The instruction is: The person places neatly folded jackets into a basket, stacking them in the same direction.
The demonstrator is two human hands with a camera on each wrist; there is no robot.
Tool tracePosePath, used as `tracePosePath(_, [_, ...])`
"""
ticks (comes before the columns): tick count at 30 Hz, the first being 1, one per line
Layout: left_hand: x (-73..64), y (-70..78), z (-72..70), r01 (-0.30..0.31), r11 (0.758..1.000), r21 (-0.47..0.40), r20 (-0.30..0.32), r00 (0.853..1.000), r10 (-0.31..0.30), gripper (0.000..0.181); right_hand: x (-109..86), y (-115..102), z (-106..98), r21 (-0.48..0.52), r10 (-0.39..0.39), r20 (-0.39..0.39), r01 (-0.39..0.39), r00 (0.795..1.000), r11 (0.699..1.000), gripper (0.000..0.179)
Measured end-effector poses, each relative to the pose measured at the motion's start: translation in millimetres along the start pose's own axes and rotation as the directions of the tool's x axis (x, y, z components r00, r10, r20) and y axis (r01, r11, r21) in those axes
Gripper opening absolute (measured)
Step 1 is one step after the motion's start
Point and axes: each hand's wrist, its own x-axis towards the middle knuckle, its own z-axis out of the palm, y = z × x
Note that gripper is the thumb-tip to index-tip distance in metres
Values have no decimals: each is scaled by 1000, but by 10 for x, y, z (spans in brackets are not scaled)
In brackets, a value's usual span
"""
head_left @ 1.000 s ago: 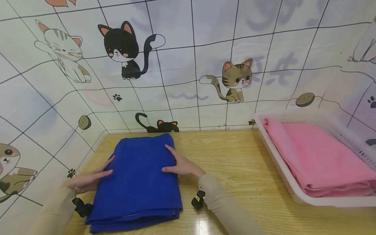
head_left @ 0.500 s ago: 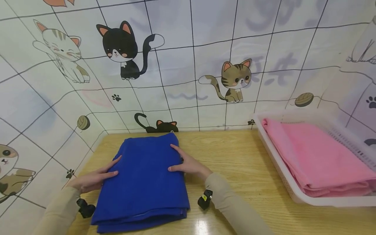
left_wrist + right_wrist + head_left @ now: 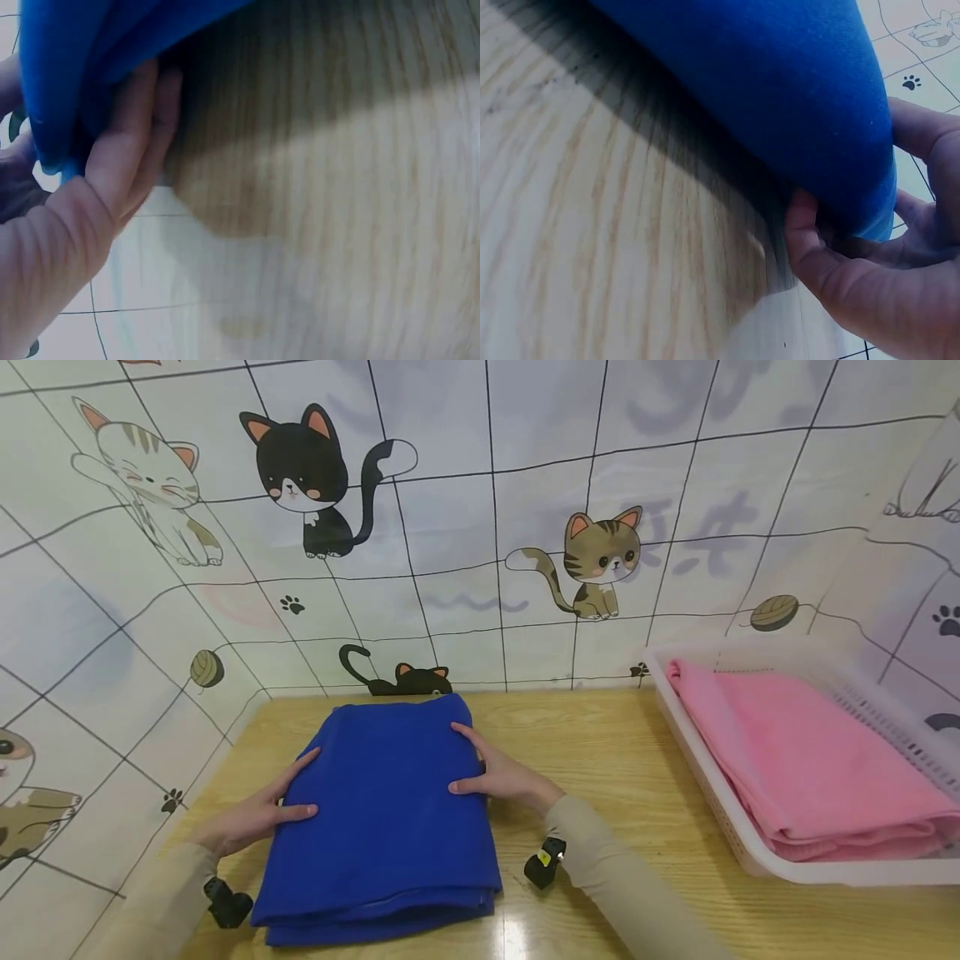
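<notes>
A thick folded blue cloth [image 3: 382, 810] lies in front of me on the left half of the table, its layered edge facing me. My left hand [image 3: 255, 810] grips its left side, thumb on top. In the left wrist view, fingers [image 3: 124, 142] reach beneath the cloth's fold. On the opposite side my right hand [image 3: 506, 777] holds the right edge, also with the thumb on top. The right wrist view shows fingers [image 3: 804, 225] tucked under the rounded blue edge, close over the wood. The tips of several fingers are hidden by the cloth.
A white plastic basket [image 3: 693, 777] stands on the right of the wooden table [image 3: 585, 752], with a folded pink cloth [image 3: 817, 760] inside. Behind the table and along its left side rise walls [image 3: 457, 543] printed with cats and grid lines.
Both hands have shifted the blue cloth to the right and slightly away from me, keeping their hold on its sides. The basket and pink cloth have stayed put.
</notes>
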Motion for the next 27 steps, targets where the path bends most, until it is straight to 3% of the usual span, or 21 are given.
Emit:
tracePosePath(7, [61,-30,-34,-37,999,-7,-37,999,37,87,0,11,-62,24,-9,29,8,1000,1000,93])
tracePosePath(12, [83,4,-18,-62,998,2,-51,997,62,86,-56,55,-137,12,0,-5,0,1000,1000,91])
tracePosePath(20, [184,156,166,-65,995,79,-105,992,73,85,-192,96,-339,-29,-3,-79,1,997,1000,83])
tracePosePath(27, [313,255,346,-117,991,65,-105,987,124,83,-354,136,-538,-87,-53,-82,46,995,995,78])
